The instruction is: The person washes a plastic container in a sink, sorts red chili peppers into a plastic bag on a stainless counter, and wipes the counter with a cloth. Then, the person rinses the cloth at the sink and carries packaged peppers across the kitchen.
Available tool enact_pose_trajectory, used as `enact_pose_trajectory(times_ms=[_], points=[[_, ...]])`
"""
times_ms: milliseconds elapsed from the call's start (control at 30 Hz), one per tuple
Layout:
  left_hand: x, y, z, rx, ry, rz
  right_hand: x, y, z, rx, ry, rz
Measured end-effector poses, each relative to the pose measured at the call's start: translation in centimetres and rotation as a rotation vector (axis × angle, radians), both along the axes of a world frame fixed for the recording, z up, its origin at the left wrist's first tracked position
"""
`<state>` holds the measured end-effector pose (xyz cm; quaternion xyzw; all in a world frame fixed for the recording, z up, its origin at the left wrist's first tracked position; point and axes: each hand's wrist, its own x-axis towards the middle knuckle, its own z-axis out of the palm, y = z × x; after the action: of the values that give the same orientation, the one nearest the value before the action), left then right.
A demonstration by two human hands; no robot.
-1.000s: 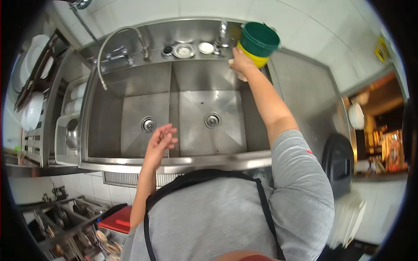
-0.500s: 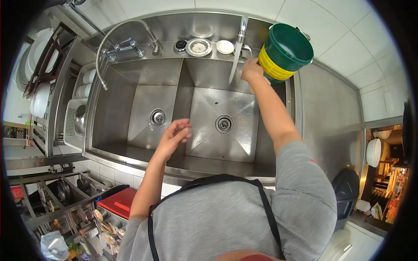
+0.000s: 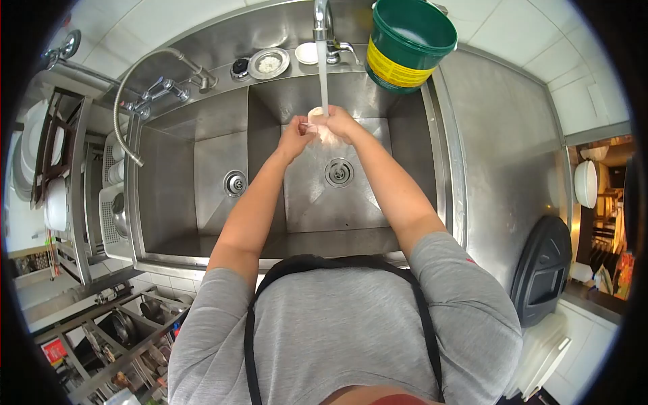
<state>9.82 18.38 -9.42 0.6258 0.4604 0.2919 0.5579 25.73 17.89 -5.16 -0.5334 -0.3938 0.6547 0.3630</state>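
Note:
Both of my hands are in the right basin of the steel sink, under water running from the tap. My left hand is closed, with its fingertips pinched at a small pale thing between the hands. From the other side my right hand curls around the same pale thing, right in the stream. Splashing water and the fingers hide its shape, so I cannot tell its kind. Below the hands lies the basin's drain.
A green bucket with a yellow label stands behind the sink's right corner. Along the back ledge are a strainer with white bits and a small white bowl. A spray hose arches over the left basin.
My right hand has come from beside the tap lever into the stream. My left hand has moved forward and right from near the divider to meet it. The view has shifted.

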Motion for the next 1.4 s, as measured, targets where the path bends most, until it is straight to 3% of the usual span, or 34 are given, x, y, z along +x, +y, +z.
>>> enact_pose_trajectory(times_ms=[133,200,267,300,367,400,467,533,600,700,800,833,900,933,1000,1033,1067,1100,1167,1233,1300,1400], points=[[-0.3,0.2,0.0,-0.215,0.059,0.062,0.5,-0.1,-2.8,0.045,-0.159,-0.067],[-0.5,0.2,-0.4,-0.3,0.022,0.085,0.6,-0.1,-3.9,0.238,-0.288,-0.107],[-0.2,0.0,-0.2,0.382,0.54,0.163,0.3,-0.6,-3.9,0.205,-0.319,-0.161],[0.1,-0.2,0.3,0.38,0.539,0.162,0.0,-0.9,-3.2,0.173,-0.351,-0.214],[0.7,-0.8,1.2,0.337,0.301,0.229,-0.3,-0.5,-3.6,0.135,-0.232,-0.264],[1.1,-1.0,1.1,0.336,0.301,0.228,-0.3,-0.3,-4.0,0.1,-0.111,-0.314],[1.5,-1.4,0.7,-0.084,-0.137,0.16,-0.3,-0.1,-4.7,0.121,-0.081,-0.309],[1.3,-1.5,0.1,-0.011,-0.063,0.143,-0.4,0.0,-5.1,0.145,-0.053,-0.304],[1.2,-1.5,-0.4,0.063,0.009,0.122,-0.6,-0.4,-5.4,0.212,-0.343,-0.252],[0.9,-0.8,-2.3,0.12,0.073,0.175,0.0,0.4,-7.4,0.294,-0.375,-0.259],[-0.9,1.4,-4.1,-0.018,-0.312,0.303,1.8,-0.6,-6.0,0.259,-0.383,-0.208],[-1.3,1.6,-4.1,-0.019,-0.313,0.304,1.9,-0.7,-5.6,0.259,-0.384,-0.207],[-1.4,1.9,-2.2,-0.026,-0.072,0.163,2.2,-0.6,-5.5,0.224,-0.489,-0.084],[-1.2,1.7,-1.4,-0.027,-0.072,0.162,2.1,-0.7,-5.4,0.223,-0.49,-0.085],[-0.5,0.9,0.0,0.432,0.202,-0.104,1.3,-0.8,-4.3,0.484,-0.595,0.022],[-0.1,0.5,0.5,0.66,0.34,-0.24,1.1,-0.9,-3.8,0.484,-0.594,0.021],[0.3,0.1,0.4,0.358,0.182,-0.274,0.9,-1.0,-3.3,0.367,-0.474,0.068],[0.2,0.2,0.5,0.358,0.183,-0.274,0.8,-1.1,-2.8,0.251,-0.354,0.115],[0.3,0.5,0.4,0.07,0.171,-0.306,1.2,-1.5,-0.8,0.219,-0.446,0.158],[-0.4,1.6,0.2,0.138,0.181,-0.302,1.8,-2.3,-0.4,0.184,-0.542,0.198],[-0.3,2.2,0.6,0.208,0.192,-0.295,2.5,-2.9,-2.3,0.299,-0.425,0.154],[0.6,2.2,2.9,0.04,-0.019,-0.306,3.9,-3.0,-4.0,0.118,-0.386,0.342]])
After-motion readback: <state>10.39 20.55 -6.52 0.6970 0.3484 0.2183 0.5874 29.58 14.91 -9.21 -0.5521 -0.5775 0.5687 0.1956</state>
